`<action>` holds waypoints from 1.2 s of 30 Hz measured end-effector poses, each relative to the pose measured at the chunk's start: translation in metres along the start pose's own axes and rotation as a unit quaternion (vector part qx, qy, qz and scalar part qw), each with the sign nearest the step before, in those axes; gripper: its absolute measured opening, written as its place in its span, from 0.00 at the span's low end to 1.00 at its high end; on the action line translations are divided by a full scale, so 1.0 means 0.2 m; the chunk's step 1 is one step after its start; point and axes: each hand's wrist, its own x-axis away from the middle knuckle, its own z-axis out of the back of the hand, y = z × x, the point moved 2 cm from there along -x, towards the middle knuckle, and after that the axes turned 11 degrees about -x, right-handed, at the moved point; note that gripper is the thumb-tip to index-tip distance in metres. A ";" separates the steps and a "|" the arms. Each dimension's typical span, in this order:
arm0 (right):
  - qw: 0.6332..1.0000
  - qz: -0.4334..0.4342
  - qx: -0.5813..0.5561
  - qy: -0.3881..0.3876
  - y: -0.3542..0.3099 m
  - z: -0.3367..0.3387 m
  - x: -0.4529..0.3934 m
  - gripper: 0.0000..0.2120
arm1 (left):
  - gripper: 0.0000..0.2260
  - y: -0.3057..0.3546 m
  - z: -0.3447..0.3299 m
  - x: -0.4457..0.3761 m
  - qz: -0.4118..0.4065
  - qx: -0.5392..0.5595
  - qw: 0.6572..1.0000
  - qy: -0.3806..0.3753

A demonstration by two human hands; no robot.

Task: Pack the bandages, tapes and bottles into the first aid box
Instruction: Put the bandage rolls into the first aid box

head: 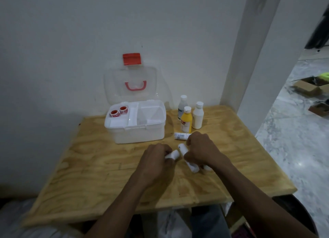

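Note:
The white first aid box [138, 132] stands open at the back of the wooden table [99, 175], its clear lid [130, 85] leaning on the wall. Two red-and-white tape rolls [119, 111] lie in its back left compartment. Right of the box stand three bottles: a clear one [182, 105], a yellow one [186, 121] and a white one [198, 115]. One bandage roll [181, 136] lies in front of them. My left hand [155, 159] is closed on a white bandage roll [173, 155]. My right hand [203, 148] grips another bandage roll [183, 148]; more rolls [193, 167] lie under it.
A white wall runs behind the table and a white pillar [249, 59] rises at its back right corner. To the right the marble floor [293, 148] holds cardboard boxes [309, 88]. The table's right edge lies close to my right arm.

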 end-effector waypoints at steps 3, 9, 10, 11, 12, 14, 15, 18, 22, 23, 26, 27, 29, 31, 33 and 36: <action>0.999 0.035 -0.024 0.006 -0.10 0.06 0.02 0.17 | 0.09 -0.08 0.10 0.07 0.027 0.018 0.999 0.032; 0.985 0.062 -0.158 0.019 -0.38 0.12 -0.09 0.23 | 0.09 -0.27 0.40 0.14 0.075 0.019 0.988 0.135; 0.980 0.062 -0.186 0.029 -0.43 0.11 -0.13 0.23 | 0.09 -0.30 0.46 0.13 0.085 0.019 0.984 0.153; 0.975 0.061 -0.210 0.039 -0.47 0.11 -0.17 0.23 | 0.10 -0.33 0.51 0.12 0.094 0.015 0.981 0.166; 0.970 0.060 -0.230 0.045 -0.52 0.10 -0.20 0.23 | 0.11 -0.36 0.56 0.10 0.103 0.004 0.979 0.177; 0.962 0.055 -0.263 0.048 -0.60 0.09 -0.28 0.23 | 0.13 -0.43 0.64 0.05 0.119 -0.031 0.974 0.188; 0.959 0.052 -0.274 0.049 -0.64 0.08 -0.32 0.23 | 0.14 -0.46 0.67 0.02 0.128 -0.051 0.973 0.187; 0.955 0.041 -0.287 0.054 -0.74 0.04 -0.41 0.22 | 0.13 -0.56 0.72 -0.07 0.142 -0.084 0.972 0.169; 0.958 0.027 -0.279 0.054 -0.82 -0.04 -0.50 0.15 | 0.16 -0.62 0.72 -0.17 0.142 -0.105 0.979 0.106; 0.961 0.024 -0.272 0.050 -0.83 -0.06 -0.53 0.14 | 0.16 -0.62 0.72 -0.18 0.139 -0.108 0.980 0.092; 0.970 0.021 -0.239 0.042 -0.86 -0.13 -0.59 0.11 | 0.18 -0.61 0.70 -0.22 0.132 -0.108 0.983 0.065; 0.972 0.019 -0.231 0.042 -0.86 -0.15 -0.60 0.12 | 0.18 -0.61 0.69 -0.22 0.129 -0.112 0.984 0.060; 0.974 0.010 -0.223 0.038 -0.86 -0.18 -0.63 0.13 | 0.17 -0.62 0.68 -0.24 0.125 -0.119 0.984 0.049; 0.976 0.005 -0.216 0.032 -0.86 -0.20 -0.64 0.12 | 0.16 -0.64 0.66 -0.25 0.123 -0.131 0.983 0.034; 0.979 0.007 -0.201 0.030 -0.85 -0.22 -0.66 0.11 | 0.14 -0.65 0.65 -0.26 0.122 -0.137 0.983 0.025; 0.983 0.018 -0.179 0.039 -0.84 -0.25 -0.67 0.12 | 0.12 -0.65 0.64 -0.27 0.120 -0.129 0.984 0.033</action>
